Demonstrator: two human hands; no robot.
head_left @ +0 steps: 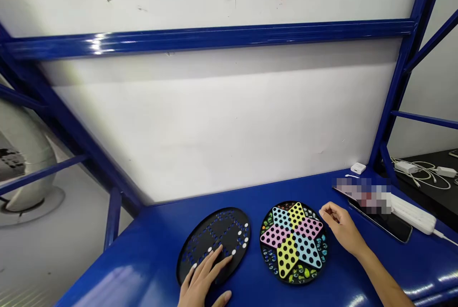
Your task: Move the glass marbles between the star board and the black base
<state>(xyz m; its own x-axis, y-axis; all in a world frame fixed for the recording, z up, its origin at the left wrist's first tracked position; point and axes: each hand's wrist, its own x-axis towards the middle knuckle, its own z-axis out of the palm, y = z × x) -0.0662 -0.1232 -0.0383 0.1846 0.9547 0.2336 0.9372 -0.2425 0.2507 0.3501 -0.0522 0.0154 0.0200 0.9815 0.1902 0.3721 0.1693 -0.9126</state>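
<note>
My left hand (pixel 203 278) rests with fingers spread over the near edge of a round black board (pixel 200 235) with rows of holes. Several white marbles (pixel 239 233) sit on that board, mostly along its right side, with others close to my fingertips. To its right lies a round Chinese checkers board (pixel 292 235) with a pink, yellow and blue star. Coloured glass marbles (pixel 304 272) fill the compartments around the star. Beside this board's upper right rim, my right hand (pixel 340 228) is closed, thumb against curled fingers; what they hold, if anything, is hidden.
The boards lie on a blue table (pixel 150 249) with a white panel (pixel 236 121) behind it and blue metal posts at the sides. At the right are a black phone (pixel 390 223), a white power strip (pixel 415 214) and a small white case (pixel 358 168).
</note>
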